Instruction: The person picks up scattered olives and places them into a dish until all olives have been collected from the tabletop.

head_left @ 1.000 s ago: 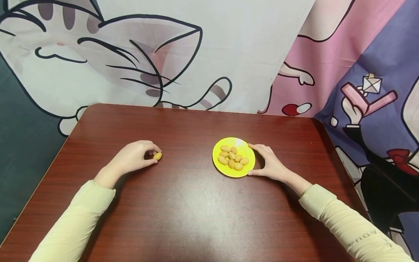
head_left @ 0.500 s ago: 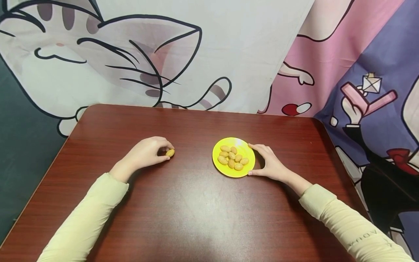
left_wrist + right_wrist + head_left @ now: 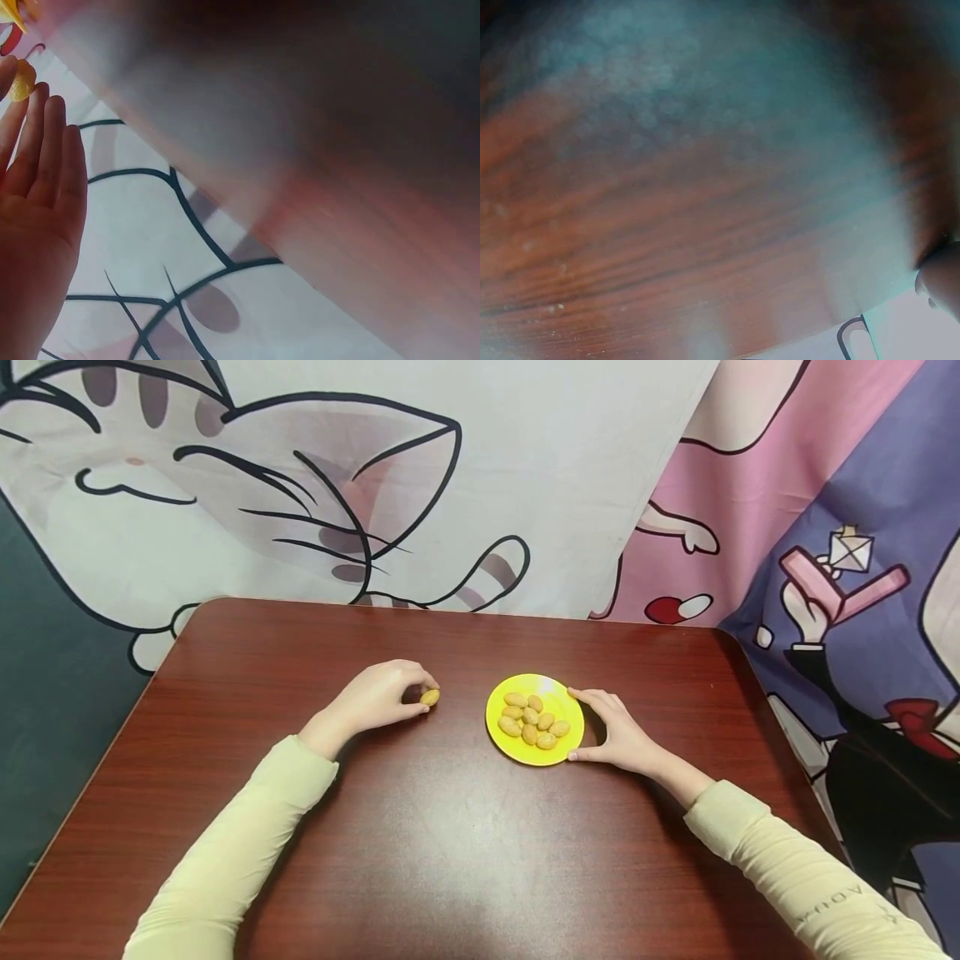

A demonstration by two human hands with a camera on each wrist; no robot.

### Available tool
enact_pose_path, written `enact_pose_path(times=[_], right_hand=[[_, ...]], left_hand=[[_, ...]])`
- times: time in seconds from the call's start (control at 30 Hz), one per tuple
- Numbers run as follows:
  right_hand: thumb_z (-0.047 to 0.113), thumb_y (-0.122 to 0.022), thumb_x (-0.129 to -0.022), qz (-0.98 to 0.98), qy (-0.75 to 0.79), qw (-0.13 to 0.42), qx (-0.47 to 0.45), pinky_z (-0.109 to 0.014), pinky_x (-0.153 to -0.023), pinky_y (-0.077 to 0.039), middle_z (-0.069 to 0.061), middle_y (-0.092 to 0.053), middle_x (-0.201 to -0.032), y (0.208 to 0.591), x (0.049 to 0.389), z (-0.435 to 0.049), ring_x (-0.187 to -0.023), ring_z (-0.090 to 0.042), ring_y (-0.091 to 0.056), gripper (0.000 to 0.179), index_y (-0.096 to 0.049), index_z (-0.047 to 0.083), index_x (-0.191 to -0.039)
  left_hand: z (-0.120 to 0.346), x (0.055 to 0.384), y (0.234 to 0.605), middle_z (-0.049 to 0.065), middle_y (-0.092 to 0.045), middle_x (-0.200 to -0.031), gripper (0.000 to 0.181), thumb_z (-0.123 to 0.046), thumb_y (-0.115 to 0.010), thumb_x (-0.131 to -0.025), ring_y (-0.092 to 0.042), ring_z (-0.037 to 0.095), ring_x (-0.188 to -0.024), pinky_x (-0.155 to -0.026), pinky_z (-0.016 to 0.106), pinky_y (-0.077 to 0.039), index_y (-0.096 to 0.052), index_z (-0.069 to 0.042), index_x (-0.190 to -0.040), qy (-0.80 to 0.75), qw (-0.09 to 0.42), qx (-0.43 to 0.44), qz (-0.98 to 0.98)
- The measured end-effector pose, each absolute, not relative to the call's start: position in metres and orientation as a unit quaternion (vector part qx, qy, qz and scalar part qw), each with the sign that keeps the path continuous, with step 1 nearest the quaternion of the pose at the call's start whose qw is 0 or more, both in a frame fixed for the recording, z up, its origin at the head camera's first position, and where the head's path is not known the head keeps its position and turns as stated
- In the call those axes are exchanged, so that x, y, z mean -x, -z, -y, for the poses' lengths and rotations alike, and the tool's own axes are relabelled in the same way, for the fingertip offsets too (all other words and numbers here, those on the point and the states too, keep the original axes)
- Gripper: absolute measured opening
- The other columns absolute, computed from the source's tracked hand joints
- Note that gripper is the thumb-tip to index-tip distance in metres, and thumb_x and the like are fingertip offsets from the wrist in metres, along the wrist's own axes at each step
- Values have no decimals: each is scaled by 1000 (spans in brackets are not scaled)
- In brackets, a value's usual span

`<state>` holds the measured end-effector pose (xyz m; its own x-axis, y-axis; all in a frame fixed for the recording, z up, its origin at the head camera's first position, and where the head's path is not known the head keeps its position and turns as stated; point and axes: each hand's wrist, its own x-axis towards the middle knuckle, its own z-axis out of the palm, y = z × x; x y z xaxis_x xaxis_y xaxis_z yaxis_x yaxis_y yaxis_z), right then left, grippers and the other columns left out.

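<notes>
Between thumb and fingertips my left hand (image 3: 380, 695) pinches a small oval, yellow-brown, nut-like piece (image 3: 430, 697), left of the yellow plate (image 3: 557, 687). The left wrist view also shows the bumpy piece (image 3: 23, 80) at the fingertips, the remaining fingers (image 3: 52, 139) stretched out beside it. Several similar oval pieces (image 3: 530, 717) lie together on the plate. My right hand (image 3: 621, 737) holds the plate's right rim, thumb at the near side and fingers at the far side. Only a dark, blurred bit of the right hand (image 3: 941, 281) enters the right wrist view, at its edge.
The plate stands on a reddish-brown wooden table (image 3: 450, 827) with rounded far corners. Behind the table hangs a white cloth (image 3: 570, 485) printed with a cartoon cat, and a pink and purple printed cloth (image 3: 787, 485) hangs at the right.
My left hand has moved right and slightly away from me, bringing the oval piece closer to the plate. The right hand and the plate have stayed in place.
</notes>
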<state>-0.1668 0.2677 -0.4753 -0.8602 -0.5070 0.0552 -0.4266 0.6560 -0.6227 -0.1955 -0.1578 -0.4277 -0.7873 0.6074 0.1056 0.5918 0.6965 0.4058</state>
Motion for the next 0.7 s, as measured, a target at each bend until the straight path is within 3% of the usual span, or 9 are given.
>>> enact_pose_path(times=[0.7], right_hand=[[25,-98,-73,-905,335,72,252,-62,-117,-31,-21,-49,-154,475,167,-268,-142,-41,-39,106,-42,5,-160]], left_hand=[[82,216,428,2,-76,-112,23,-20,-77,-95,-68,20,-106,-100,38,-56,-79,-12,-117,-211,24,-383,-899]])
